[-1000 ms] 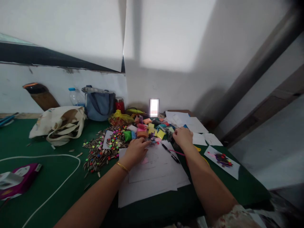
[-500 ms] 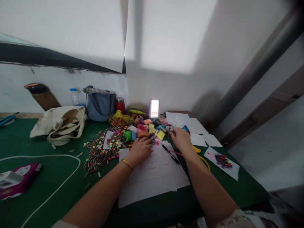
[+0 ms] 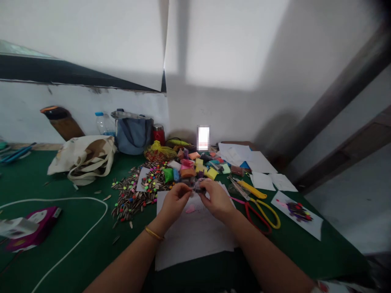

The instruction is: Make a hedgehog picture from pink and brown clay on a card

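My left hand point(image 3: 176, 202), with a gold bangle at the wrist, is over the white paper point(image 3: 195, 240), its thumb and fingers pinched together. Facing it, my right hand point(image 3: 216, 200) is closed on a small clear plastic packet point(image 3: 197, 187) with something dark inside. Both sets of fingertips meet at this packet, and its contents are mostly hidden. A pink shape point(image 3: 191, 208) lies on the paper between my hands. Just beyond them is a heap of coloured clay packets point(image 3: 187, 173). Sunflower seeds mixed with bright little balls point(image 3: 134, 199) are piled at the left.
Right of the paper lie red-and-yellow-handled scissors point(image 3: 265, 213), a yellow cutter point(image 3: 252, 189) and a card with a seed picture point(image 3: 297, 213). Cloth bags point(image 3: 132, 136), a red flask point(image 3: 158, 134) and a bottle point(image 3: 104, 125) stand along the wall. A white cable point(image 3: 82, 230) curves across the left.
My right hand has come back from the clay heap to the paper with the small packet. My left hand has lifted off the paper and met it, uncovering the pink shape. The scissors are now visible.
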Action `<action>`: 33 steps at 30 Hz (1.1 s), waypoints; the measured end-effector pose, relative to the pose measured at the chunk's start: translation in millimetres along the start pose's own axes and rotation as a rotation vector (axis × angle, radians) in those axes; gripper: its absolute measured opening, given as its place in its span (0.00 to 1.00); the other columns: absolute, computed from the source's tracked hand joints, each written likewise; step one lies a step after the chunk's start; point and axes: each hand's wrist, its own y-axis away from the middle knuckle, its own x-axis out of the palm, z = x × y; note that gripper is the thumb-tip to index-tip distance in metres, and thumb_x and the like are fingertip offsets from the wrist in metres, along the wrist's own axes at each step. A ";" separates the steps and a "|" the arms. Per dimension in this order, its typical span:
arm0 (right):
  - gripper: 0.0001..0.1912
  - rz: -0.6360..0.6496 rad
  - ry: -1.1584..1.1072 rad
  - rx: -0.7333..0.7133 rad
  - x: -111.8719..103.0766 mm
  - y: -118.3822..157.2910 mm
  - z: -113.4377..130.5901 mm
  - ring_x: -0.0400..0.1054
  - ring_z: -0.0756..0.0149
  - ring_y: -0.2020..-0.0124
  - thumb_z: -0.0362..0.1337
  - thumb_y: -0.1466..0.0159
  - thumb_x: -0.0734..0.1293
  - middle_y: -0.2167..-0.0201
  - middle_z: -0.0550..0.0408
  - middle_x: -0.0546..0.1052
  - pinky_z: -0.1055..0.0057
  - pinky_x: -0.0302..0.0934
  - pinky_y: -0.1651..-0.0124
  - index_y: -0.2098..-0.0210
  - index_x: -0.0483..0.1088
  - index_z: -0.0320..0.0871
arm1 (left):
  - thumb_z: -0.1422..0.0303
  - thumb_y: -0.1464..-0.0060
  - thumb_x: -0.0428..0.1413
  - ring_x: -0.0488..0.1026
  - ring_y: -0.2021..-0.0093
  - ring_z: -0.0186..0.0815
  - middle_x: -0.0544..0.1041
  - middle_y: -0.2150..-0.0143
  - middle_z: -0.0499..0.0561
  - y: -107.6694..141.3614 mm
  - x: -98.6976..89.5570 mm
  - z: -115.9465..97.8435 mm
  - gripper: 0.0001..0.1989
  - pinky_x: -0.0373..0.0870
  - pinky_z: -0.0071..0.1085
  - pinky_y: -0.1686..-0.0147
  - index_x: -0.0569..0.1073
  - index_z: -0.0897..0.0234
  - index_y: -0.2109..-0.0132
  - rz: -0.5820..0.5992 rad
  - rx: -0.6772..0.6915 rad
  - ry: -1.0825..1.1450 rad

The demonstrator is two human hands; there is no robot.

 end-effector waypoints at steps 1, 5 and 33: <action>0.10 -0.001 -0.001 0.006 2.4 0.7 -0.1 0.67 0.57 0.56 0.34 0.38 0.65 0.59 0.49 0.74 0.62 0.59 0.51 0.56 0.67 0.43 | 0.64 0.46 0.56 0.73 0.65 0.34 0.74 0.67 0.48 1.4 0.2 1.6 0.08 0.71 0.31 0.62 0.70 0.63 0.63 0.012 -0.018 0.021; 0.14 -0.012 0.008 0.005 7.7 4.6 -4.4 0.66 0.56 0.54 0.38 0.38 0.67 0.57 0.48 0.74 0.60 0.59 0.51 0.53 0.67 0.43 | 0.61 0.47 0.56 0.73 0.66 0.33 0.74 0.67 0.48 4.7 0.1 -0.1 0.10 0.71 0.30 0.65 0.70 0.63 0.62 0.060 -0.059 0.056; 0.06 -0.083 -0.133 -0.080 18.5 13.0 -6.2 0.66 0.58 0.58 0.36 0.34 0.64 0.61 0.49 0.73 0.60 0.62 0.54 0.59 0.72 0.45 | 0.68 0.42 0.57 0.72 0.63 0.36 0.76 0.63 0.52 13.9 -4.3 -3.2 0.05 0.69 0.32 0.63 0.77 0.61 0.60 0.006 0.437 -0.605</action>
